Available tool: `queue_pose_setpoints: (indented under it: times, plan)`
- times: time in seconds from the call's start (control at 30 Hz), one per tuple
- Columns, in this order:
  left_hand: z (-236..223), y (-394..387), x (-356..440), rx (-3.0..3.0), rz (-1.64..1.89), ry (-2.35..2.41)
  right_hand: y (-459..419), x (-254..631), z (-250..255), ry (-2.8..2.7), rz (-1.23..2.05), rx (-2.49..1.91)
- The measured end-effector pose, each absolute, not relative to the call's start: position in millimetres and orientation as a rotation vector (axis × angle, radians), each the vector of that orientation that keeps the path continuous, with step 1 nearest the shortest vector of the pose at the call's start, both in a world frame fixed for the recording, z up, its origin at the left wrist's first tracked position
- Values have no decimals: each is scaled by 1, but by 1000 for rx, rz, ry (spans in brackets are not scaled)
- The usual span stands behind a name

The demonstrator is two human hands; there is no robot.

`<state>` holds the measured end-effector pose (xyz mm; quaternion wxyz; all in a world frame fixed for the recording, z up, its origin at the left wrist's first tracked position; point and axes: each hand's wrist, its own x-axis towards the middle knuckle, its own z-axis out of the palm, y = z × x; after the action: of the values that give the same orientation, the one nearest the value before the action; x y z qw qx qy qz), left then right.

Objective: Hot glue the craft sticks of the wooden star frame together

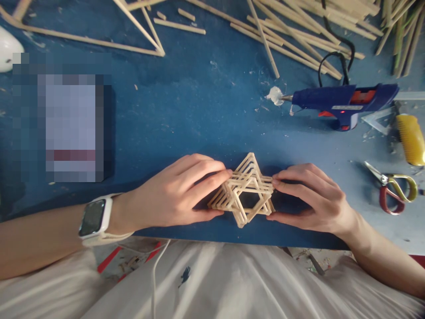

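Note:
A small star made of layered wooden sticks [246, 188] rests on the blue table [199, 110] near its front edge. My left hand [181, 195] pinches the star's left side between fingers and thumb; a white smartwatch [94, 218] is on that wrist. My right hand [310, 199] grips the star's right side the same way, fingertips pressed on the upper right point and thumb below. Both hands touch the star from opposite sides.
A blue hot glue gun [341, 103] with a black cord lies at the right, a glue blob at its nozzle. Scissors [395, 190] and a yellow tool [411, 139] lie further right. Loose wooden sticks [299, 35] cover the far edge. A large stick frame [142, 31] lies top left.

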<state>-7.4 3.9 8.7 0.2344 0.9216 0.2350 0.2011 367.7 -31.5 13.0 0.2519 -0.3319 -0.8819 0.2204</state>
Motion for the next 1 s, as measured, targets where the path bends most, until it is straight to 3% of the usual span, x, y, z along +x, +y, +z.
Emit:
queue_pose_setpoints:
  times: [1.0]
  plan:
    - [4,3,-10,2514,561,651,-32,366,13,-2382,626,-920]
